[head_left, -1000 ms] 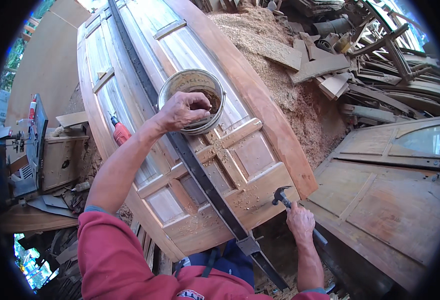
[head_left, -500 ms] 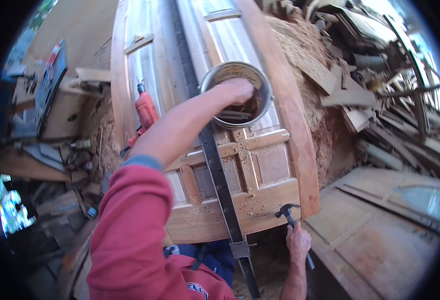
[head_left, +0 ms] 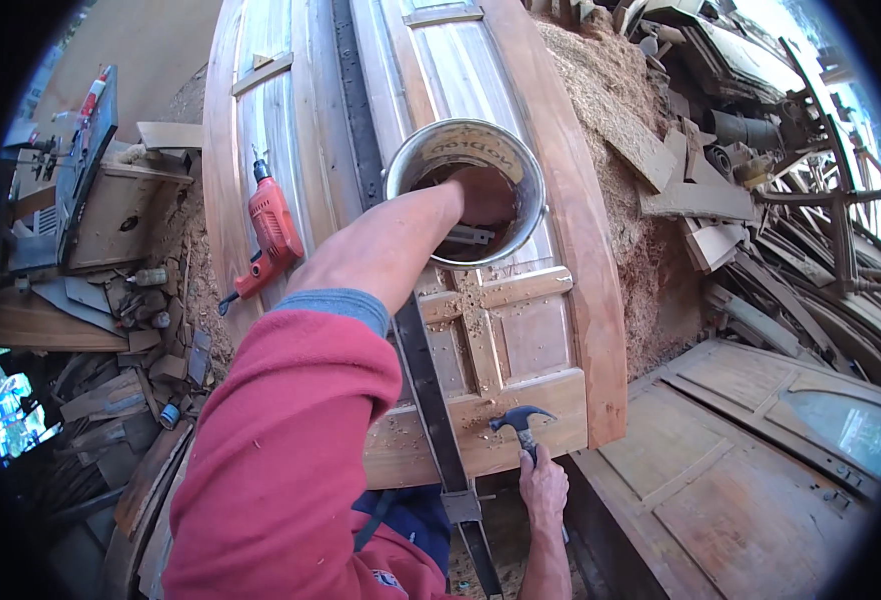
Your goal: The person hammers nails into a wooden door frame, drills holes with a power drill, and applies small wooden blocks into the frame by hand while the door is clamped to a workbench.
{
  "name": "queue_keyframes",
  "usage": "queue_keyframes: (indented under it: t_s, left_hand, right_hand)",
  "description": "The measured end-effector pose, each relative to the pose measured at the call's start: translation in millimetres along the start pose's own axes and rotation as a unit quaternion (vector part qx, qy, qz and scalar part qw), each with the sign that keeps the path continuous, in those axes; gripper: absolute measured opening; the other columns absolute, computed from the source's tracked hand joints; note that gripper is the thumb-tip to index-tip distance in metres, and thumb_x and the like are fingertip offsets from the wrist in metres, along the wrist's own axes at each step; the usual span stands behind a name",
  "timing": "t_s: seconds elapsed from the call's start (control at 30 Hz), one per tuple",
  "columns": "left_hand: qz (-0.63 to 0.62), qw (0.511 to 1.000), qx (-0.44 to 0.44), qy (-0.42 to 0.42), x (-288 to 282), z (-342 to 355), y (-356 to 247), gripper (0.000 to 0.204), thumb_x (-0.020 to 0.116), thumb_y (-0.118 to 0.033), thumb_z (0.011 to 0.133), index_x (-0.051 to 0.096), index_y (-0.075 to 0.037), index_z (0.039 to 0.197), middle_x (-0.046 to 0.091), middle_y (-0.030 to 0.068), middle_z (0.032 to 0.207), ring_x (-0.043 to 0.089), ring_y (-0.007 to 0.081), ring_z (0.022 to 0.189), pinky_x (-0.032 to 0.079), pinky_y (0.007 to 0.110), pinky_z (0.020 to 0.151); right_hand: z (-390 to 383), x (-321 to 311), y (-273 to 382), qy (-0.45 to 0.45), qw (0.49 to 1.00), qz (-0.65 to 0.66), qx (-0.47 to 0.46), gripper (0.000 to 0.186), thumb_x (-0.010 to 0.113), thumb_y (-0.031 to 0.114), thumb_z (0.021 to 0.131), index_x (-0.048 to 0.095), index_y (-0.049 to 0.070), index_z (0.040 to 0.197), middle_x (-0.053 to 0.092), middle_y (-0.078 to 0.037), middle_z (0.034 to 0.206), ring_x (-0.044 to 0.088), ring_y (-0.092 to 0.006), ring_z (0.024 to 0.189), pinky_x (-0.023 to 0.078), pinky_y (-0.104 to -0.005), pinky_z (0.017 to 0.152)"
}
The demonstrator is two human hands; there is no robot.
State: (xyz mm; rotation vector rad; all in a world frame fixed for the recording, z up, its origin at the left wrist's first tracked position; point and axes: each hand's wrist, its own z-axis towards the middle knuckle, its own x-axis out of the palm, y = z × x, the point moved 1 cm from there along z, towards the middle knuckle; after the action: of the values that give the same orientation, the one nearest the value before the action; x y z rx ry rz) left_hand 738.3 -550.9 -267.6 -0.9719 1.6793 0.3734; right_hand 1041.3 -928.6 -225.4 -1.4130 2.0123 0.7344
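Observation:
My left hand [head_left: 483, 194] reaches down inside a round metal bucket [head_left: 538, 178], its fingers hidden in the shadow below the rim. Small pale metal pieces [head_left: 471, 235] lie in the bucket beside my wrist. The bucket stands on a panelled wooden door [head_left: 541, 335] laid flat. Closed round its handle, my right hand [head_left: 545, 488] holds a claw hammer [head_left: 523, 422] just over the door's near edge. A red power drill [head_left: 274, 230] rests on the door, left of my left forearm.
A long dark metal bar clamp [head_left: 423, 365] runs lengthwise across the door. Wood chips lie scattered on the near panels. Sawdust [head_left: 606, 95] and scrap boards [head_left: 721, 195] are heaped at right, above another door [head_left: 721, 460]. Offcuts [head_left: 111, 395] fill the lower left.
My left hand has sunk deeper into the bucket. My right hand has brought the hammer leftward, further in over the door's near end. The view has shifted slightly.

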Motion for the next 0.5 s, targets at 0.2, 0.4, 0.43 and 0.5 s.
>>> queue_keyframes:
  t_s: [0.2,0.4,0.43,0.5]
  left_hand:
    - [-0.158,0.985,-0.054,-0.041,7.6,-18.4,21.1,0.029,0.059,-0.028,0.087,0.076,-0.016,0.107,0.073,0.0172,0.108,0.069,0.036,0.101,0.052,0.045,0.093]
    - [-0.191,0.978,0.029,-0.081,-22.9,-44.3,14.2,0.025,0.063,-0.023,0.091,0.069,-0.005,0.108,0.071,0.0183,0.102,0.067,0.0382,0.098,0.052,0.045,0.088]
    - [-0.183,0.98,0.018,-0.07,-42.9,-59.5,4.5,0.024,0.064,-0.022,0.092,0.069,-0.003,0.107,0.071,0.018,0.102,0.067,0.0368,0.098,0.052,0.043,0.088]
    - [-0.233,0.966,0.02,-0.113,-60.5,-81.8,-6.0,0.022,0.066,-0.02,0.091,0.068,-0.002,0.103,0.071,0.0166,0.098,0.068,0.0337,0.094,0.052,0.041,0.086]
  right_hand:
    - [5.5,14.3,-8.2,-0.001,0.998,0.065,0.014,0.036,0.061,0.039,0.097,0.065,0.008,0.113,0.069,-0.03,0.087,0.066,-0.051,0.086,0.052,-0.0596,0.074]
    - [2.4,32.4,-22.3,-0.03,0.993,0.111,0.018,0.033,0.061,0.036,0.097,0.066,0.008,0.113,0.068,-0.03,0.088,0.065,-0.0509,0.087,0.051,-0.0581,0.073]
    - [2.7,31.7,-21.4,-0.027,0.993,0.114,0.021,0.033,0.061,0.036,0.097,0.066,0.008,0.112,0.068,-0.03,0.088,0.065,-0.0508,0.088,0.051,-0.0579,0.073]
    - [1.4,34.5,-22.1,-0.026,0.992,0.121,0.025,0.033,0.061,0.036,0.097,0.066,0.007,0.112,0.068,-0.03,0.089,0.065,-0.0507,0.089,0.051,-0.0576,0.074]
